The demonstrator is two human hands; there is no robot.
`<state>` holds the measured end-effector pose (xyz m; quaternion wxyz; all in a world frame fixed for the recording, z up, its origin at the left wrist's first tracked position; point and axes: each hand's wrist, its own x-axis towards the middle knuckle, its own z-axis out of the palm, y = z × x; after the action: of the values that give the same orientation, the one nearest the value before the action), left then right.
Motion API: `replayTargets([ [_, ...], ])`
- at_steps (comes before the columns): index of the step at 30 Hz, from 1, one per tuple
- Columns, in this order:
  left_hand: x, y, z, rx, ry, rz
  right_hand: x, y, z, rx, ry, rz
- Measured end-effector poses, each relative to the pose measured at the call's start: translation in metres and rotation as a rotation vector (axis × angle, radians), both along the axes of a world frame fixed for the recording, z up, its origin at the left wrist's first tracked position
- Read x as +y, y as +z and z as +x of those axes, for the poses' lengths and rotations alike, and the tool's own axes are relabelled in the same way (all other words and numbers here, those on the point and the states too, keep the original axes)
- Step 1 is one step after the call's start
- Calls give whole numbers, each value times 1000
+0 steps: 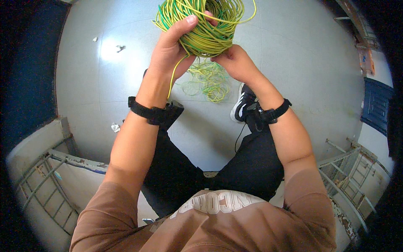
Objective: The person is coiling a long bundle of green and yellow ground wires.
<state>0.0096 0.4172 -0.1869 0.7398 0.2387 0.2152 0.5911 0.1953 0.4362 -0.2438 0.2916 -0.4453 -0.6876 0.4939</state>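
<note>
A thick coil of yellow-green electrical wire (205,35) is held up in front of me, over the floor. My left hand (172,48) grips its left side, thumb on the outside and fingertips showing at the coil's opening. Below that palm a loose wire end hangs down along the wrist. My right hand (237,63) is closed at the lower right edge of the coil; its fingertips are partly hidden behind the wire. A loop of wire sticks out at the upper right. On the floor beneath lies a tangled heap of the same wire (214,86).
Grey floor tiles (294,63) spread below, with small white scraps (115,127) at the left. My black-and-white shoe (241,103) stands right of the wire heap. Metal frames (52,180) flank me on both sides. A dark blue panel (378,103) is at the far right.
</note>
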Motion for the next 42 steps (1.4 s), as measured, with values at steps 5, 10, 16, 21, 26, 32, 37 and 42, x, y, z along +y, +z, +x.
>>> replayTargets([
  [5, 4, -7, -1, -27, 35, 7, -5, 21, -1, 339, 195, -652],
  [10, 5, -3, -1, 62, 100, 14, -5, 30, -5, 110, 486, -834],
  [16, -3, 15, 2, 557, -18, 211, 2, -4, 12, -405, 394, -802],
  [21, -9, 9, -1, 317, -102, 184, 33, -27, 41, 408, -438, -797],
  [26, -2, -1, -4, -109, 32, 133, 93, -44, 126, 986, -1075, -627],
  [32, 6, -8, -21, -334, 75, 171, 107, -51, 162, 789, -1159, -615],
  [37, 6, -4, -21, -317, 113, 187, 81, -29, 116, -317, -821, -194],
  [42, 0, 2, -13, 97, 193, 151, 47, 48, 32, -74, -540, 1035],
])
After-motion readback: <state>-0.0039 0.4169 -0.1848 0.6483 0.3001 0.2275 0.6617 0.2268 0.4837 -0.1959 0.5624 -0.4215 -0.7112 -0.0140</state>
